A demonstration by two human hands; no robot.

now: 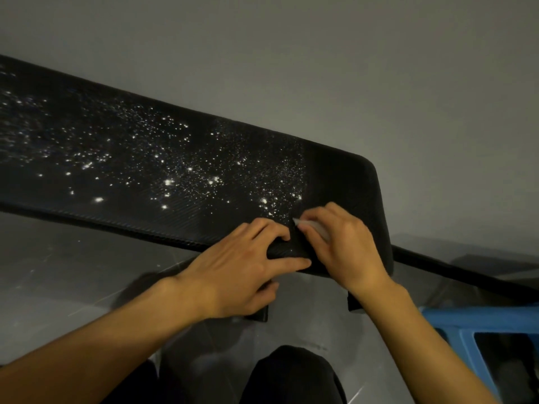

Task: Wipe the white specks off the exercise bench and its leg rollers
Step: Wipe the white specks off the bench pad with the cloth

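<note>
Right grip (pixel 341 246) is pinching a soft, limp wipe (pixel 310 225) on the firm padded bench (pixel 145 158); left grip (pixel 239 272) is clasping its near edge.

On my feed the person shows only in parts: two forearms, the left one (pixel 122 339) coming in from the near left and the right one (pixel 423 330) from the near right, both bare all the way from the frame edge to the wrist. The left hand (pixel 242 275) and right hand (pixel 344 249) are bare too, slightly blurred. At the near edge sit dark, black-looking trousers (pixel 291 377) — smooth fabric rounded over a knee.
</note>
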